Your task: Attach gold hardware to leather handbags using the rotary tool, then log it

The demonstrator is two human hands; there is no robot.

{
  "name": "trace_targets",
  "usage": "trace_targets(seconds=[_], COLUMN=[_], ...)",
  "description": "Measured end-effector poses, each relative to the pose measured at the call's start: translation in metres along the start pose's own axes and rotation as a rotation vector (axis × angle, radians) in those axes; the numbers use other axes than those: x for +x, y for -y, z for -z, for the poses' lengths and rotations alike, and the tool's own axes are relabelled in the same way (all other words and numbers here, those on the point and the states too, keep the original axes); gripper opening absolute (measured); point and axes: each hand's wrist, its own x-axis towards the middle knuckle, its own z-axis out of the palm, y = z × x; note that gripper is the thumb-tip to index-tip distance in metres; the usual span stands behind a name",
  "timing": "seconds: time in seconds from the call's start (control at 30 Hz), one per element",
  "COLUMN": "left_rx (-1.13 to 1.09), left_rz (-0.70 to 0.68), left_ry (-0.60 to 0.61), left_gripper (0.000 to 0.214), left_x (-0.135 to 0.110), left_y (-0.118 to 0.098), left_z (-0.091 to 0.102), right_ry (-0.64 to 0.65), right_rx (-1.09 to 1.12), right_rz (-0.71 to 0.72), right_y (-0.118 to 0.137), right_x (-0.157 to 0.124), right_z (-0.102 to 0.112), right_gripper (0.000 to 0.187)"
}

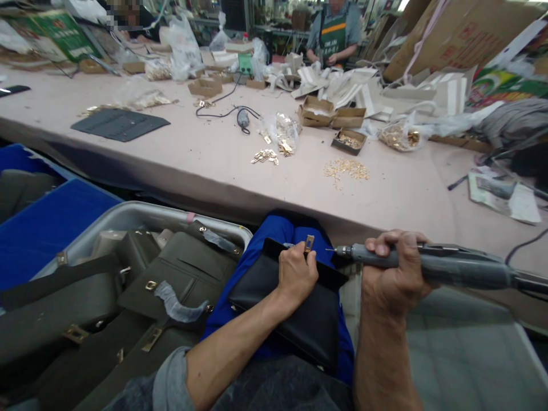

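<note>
My left hand (295, 274) pinches a small gold clasp (309, 243) against the top edge of a black leather bag (299, 319) that rests on my blue-clad lap. My right hand (396, 268) grips a grey electric screwdriver (428, 264) held level, its thin bit pointing left toward the clasp, a short gap away. The tool's cable runs off to the right.
A grey bin (141, 214) at my left holds several olive bags with gold fittings. The pink worktable (205, 160) carries piles of gold hardware (346, 169), small cardboard boxes (350, 140), a black mat (120, 124) and cables. A person in a green vest (334, 34) works at the far side.
</note>
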Motion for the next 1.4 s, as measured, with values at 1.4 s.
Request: trace_targets(seconds=[1.4], left_rx=[-0.752], left_rz=[0.27], left_ry=[0.185], left_gripper=[0.019], left_x=[0.025], left_y=[0.009], left_z=[-0.012], right_ry=[-0.005], right_rx=[0.083], right_rz=[-0.085], right_y=[-0.012], right_x=[-0.005], right_z=[0.002], right_gripper=[0.024])
